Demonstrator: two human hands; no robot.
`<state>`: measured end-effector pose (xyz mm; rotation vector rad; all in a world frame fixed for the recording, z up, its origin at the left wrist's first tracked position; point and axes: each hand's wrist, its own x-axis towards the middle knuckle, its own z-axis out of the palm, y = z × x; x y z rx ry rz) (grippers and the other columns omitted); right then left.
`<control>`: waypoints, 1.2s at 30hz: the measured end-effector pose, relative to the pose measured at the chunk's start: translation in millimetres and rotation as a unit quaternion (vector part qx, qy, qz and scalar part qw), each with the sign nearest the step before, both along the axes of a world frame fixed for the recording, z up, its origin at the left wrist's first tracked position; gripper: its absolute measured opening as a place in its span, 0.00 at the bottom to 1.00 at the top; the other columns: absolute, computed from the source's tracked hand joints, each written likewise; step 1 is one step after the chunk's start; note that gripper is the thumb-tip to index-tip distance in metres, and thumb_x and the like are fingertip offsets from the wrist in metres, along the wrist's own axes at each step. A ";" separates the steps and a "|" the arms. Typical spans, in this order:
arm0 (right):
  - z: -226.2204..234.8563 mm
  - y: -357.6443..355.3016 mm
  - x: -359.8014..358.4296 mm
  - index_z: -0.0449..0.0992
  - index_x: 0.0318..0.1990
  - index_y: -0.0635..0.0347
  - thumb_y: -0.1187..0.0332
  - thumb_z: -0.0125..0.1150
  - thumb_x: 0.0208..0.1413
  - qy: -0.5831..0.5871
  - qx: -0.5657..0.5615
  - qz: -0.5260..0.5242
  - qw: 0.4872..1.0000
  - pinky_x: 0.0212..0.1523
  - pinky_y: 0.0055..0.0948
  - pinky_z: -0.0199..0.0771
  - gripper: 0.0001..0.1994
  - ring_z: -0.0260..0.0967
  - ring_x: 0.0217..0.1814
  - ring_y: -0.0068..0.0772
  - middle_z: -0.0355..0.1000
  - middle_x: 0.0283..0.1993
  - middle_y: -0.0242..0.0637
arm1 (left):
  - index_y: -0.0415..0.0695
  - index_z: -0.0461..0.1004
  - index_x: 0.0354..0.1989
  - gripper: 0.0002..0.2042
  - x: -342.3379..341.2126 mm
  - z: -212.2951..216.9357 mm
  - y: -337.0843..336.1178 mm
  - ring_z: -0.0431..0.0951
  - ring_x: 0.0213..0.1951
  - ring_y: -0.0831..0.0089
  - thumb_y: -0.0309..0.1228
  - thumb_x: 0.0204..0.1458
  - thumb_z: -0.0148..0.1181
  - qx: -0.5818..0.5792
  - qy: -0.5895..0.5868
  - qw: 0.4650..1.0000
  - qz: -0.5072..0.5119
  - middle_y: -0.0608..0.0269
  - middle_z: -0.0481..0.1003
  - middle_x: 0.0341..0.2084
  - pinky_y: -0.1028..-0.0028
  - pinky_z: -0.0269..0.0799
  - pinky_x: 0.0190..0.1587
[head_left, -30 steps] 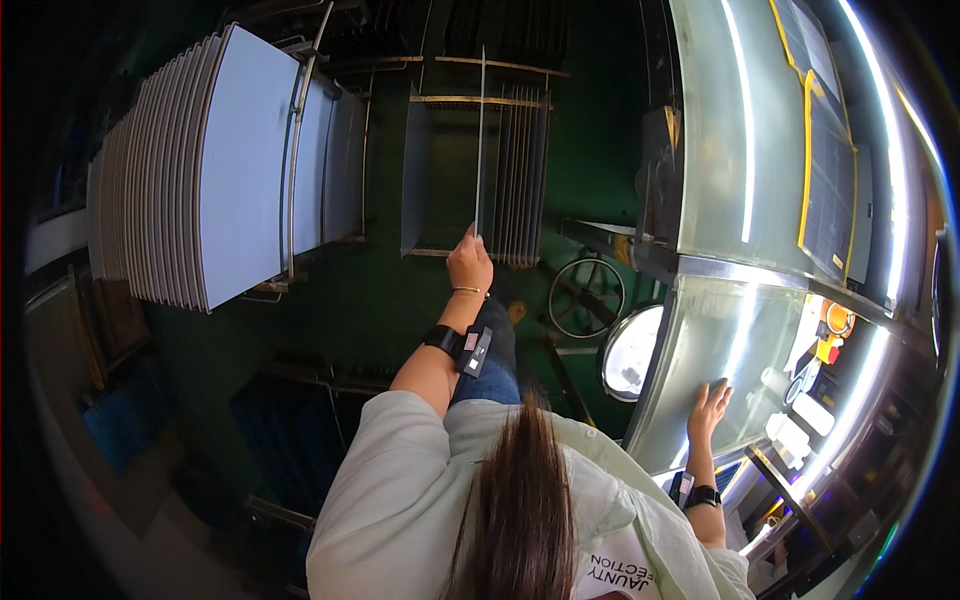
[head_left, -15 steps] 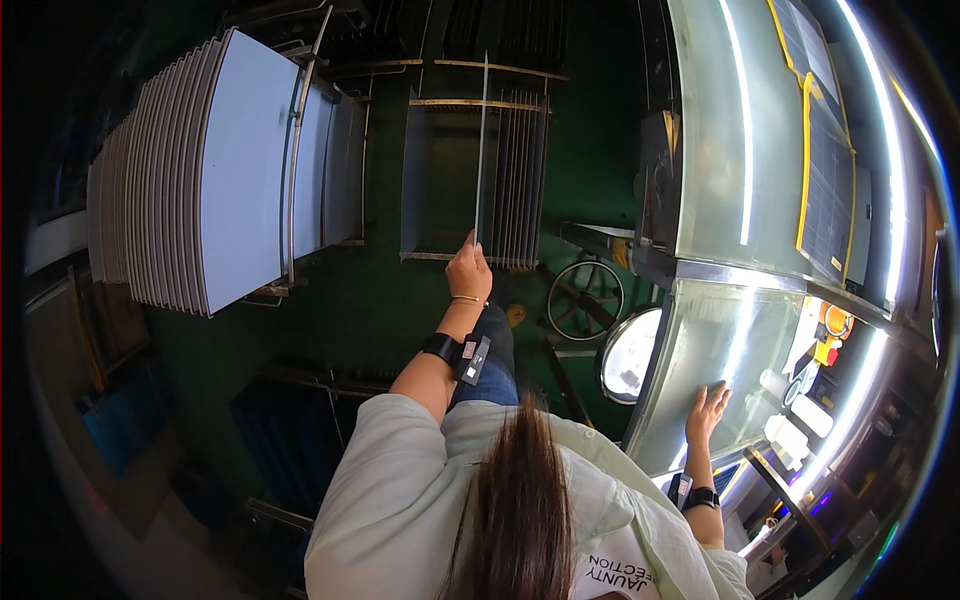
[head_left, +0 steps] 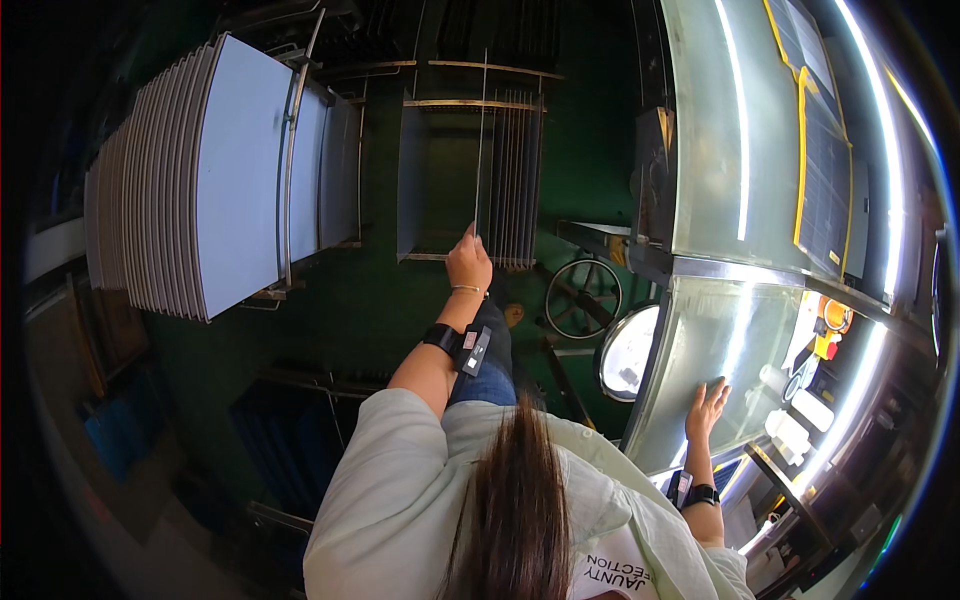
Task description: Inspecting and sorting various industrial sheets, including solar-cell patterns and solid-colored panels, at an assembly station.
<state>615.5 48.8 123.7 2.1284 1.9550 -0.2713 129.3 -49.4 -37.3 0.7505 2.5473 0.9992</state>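
Observation:
My left hand (head_left: 468, 264) pinches the near edge of a thin flat panel (head_left: 483, 150). The panel stands upright, seen almost edge-on, over the metal rack (head_left: 470, 103). Several similar panels (head_left: 515, 180) stand in a close row on the rack's right side, and one grey panel (head_left: 411, 180) stands at its left side. My right hand (head_left: 708, 408) lies on the glass-like top of the lit worktable (head_left: 690, 330), fingers spread, holding nothing.
A second rack at left is packed with large pale panels (head_left: 245, 170). Right of my legs are a spoked handwheel (head_left: 583, 300) and a round bright lamp (head_left: 630, 352). Bottles (head_left: 790, 440) and an orange item (head_left: 836, 316) stand at the worktable's far right.
The held panel looks thinner, turned slightly more edge-on. My left hand is a little farther forward; my right hand stays on the worktable. The view has shifted slightly.

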 end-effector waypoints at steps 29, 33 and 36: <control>-29.8 -331.7 -131.0 0.75 0.32 0.61 0.65 0.52 0.49 0.376 -0.039 -0.586 0.717 0.26 0.30 0.73 0.10 0.72 0.24 0.31 0.74 0.25 0.38 | 0.38 0.69 0.21 0.12 135.8 137.8 101.7 0.70 0.24 0.56 0.34 0.50 0.53 -0.103 -0.057 0.643 -0.756 0.53 0.71 0.18 0.65 0.65 0.29; -76.9 -443.6 -143.1 0.73 0.29 0.61 0.63 0.51 0.50 0.414 0.008 -0.796 0.441 0.21 0.29 0.73 0.10 0.71 0.22 0.30 0.73 0.23 0.38 | 0.40 0.66 0.20 0.11 210.1 183.9 107.4 0.64 0.19 0.65 0.31 0.49 0.56 0.074 0.011 0.535 -0.842 0.60 0.63 0.16 0.69 0.60 0.24; -104.6 -489.1 -153.7 0.72 0.28 0.62 0.62 0.48 0.51 0.406 0.022 -0.824 0.393 0.20 0.29 0.72 0.12 0.71 0.20 0.31 0.73 0.22 0.38 | 0.41 0.63 0.24 0.18 249.0 185.6 111.2 0.64 0.22 0.63 0.42 0.43 0.61 0.017 0.142 0.472 -0.870 0.60 0.62 0.18 0.67 0.61 0.27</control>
